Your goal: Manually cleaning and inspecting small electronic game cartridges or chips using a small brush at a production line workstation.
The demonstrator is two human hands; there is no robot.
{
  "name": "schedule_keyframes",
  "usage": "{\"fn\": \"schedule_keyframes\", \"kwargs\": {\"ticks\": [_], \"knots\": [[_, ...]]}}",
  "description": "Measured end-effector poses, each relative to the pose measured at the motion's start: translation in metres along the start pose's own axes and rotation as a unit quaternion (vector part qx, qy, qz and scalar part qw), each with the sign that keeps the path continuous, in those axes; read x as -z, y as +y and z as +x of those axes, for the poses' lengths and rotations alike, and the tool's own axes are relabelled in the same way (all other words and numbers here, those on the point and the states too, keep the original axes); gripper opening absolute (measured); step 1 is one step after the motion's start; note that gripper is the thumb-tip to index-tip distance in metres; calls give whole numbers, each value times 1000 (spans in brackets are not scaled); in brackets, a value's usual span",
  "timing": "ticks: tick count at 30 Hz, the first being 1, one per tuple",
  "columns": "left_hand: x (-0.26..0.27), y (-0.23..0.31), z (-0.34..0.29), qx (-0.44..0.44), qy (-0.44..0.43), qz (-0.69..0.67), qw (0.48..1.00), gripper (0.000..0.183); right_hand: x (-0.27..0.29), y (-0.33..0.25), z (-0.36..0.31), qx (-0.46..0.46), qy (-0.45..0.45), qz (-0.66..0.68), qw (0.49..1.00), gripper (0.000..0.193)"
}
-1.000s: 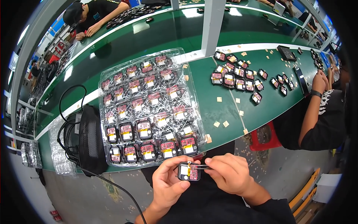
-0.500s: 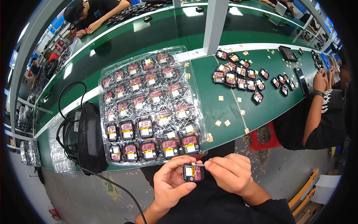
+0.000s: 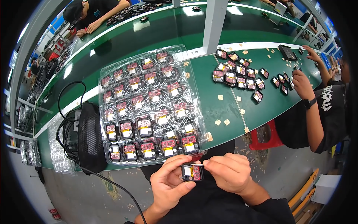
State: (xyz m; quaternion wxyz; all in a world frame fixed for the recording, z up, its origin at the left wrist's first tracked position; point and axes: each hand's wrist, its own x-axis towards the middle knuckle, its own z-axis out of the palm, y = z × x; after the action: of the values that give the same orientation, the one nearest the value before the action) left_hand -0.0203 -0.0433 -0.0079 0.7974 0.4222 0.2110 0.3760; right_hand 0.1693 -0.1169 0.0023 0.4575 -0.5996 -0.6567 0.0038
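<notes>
In front of my body my left hand (image 3: 172, 182) grips a small square black watch housing (image 3: 192, 173) by its sides, open face up. A red circuit board, a white block and a strip of yellow tape show inside it. My right hand (image 3: 230, 172) pinches a thin metal tool (image 3: 198, 164). The tool lies across the housing's upper edge, its tip near the yellow tape; whether it touches is too small to tell. Just beyond my hands, a clear plastic tray (image 3: 203, 128) holds rows of similar housings.
Loose housings (image 3: 241, 82) lie grouped on the green bench (image 3: 223, 132) among small beige squares. A black mesh bag (image 3: 92, 138) with a cable sits left of the tray. At right a co-worker's arms (image 3: 311, 108) reach over the bench. A grey post (image 3: 215, 28) rises behind the tray.
The tool tip has shifted slightly on the housing, and a pale bit seen at the tip earlier no longer shows. At right, the co-worker's hands have come apart and spread over the bench.
</notes>
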Motion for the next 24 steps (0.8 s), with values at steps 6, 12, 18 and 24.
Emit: {"fn": "schedule_keyframes", "kwargs": {"ticks": [6, 12, 18, 24], "knots": [[3, -1, 2, -27, -7, 45, 999, 62, 2, 1, 2, 8, 2, -12, 1000, 26], [2, 0, 8, -53, -38, 81, 995, 63, 0, 5, -1, -9, 11, 29, 999, 26], [-5, 3, 4, 6, -4, 37, 999, 61, -4, 2, -5, -8, 19, 6, 1000, 29], [-9, 2, 3, 36, 50, 50, 997, 59, -3, -1, -6, 5, -4, -56, 998, 34]]}}
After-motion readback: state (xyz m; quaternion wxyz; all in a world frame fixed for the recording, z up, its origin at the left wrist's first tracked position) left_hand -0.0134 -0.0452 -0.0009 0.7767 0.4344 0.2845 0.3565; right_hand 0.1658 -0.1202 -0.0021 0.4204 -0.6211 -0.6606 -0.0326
